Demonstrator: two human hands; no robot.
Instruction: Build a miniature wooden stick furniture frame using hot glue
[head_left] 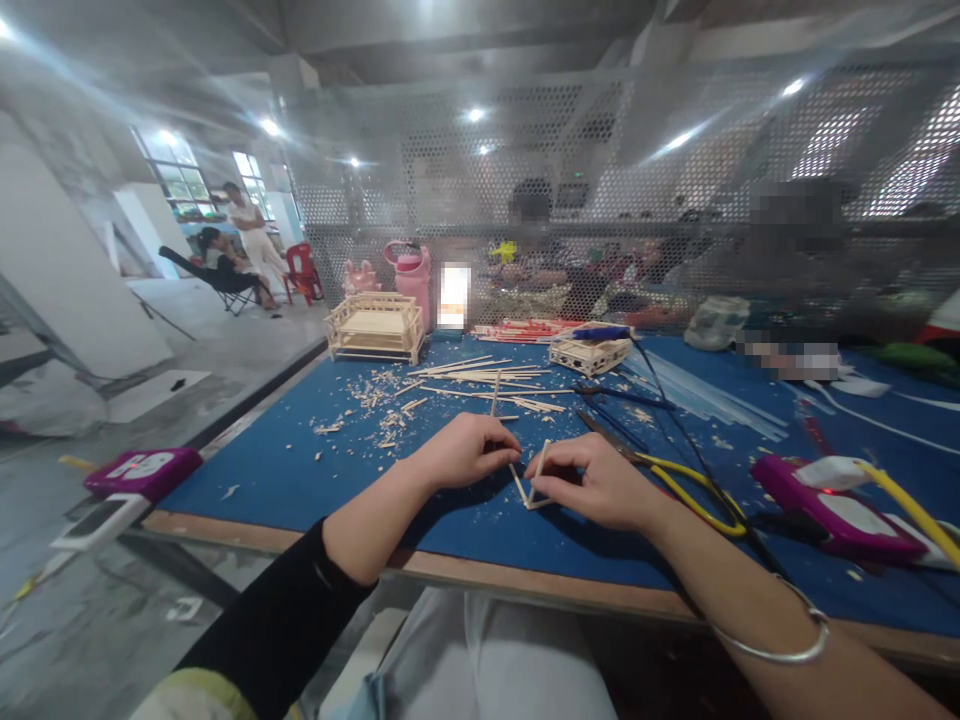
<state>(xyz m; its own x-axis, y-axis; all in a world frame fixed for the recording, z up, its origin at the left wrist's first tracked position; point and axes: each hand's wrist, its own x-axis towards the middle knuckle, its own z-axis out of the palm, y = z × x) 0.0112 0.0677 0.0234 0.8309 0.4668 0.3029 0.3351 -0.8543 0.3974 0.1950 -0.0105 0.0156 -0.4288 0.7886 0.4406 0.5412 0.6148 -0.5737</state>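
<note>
My left hand (472, 450) is closed in a pinch on one side of a small wooden stick frame (519, 486) just above the blue table. A thin stick (496, 392) rises behind its fingers. My right hand (592, 482) pinches the other side, where a short stick (541, 462) stands up from the frame's front corner. The fingers hide part of the frame. Beyond the hands lie loose wooden sticks (480, 372) and scattered chips. Scissors with yellow handles (694, 495) lie right of my right hand, close to dark blue-handled pliers (622, 405).
A larger stick-built model (375, 328) stands at the back left beside a pink bottle (411, 280). On a smaller wooden frame (591, 352) rests a blue corded tool (602, 333). Clear strips (705, 395) and a purple power strip (836, 505) lie rightward. A perforated metal screen (450, 170) closes the back.
</note>
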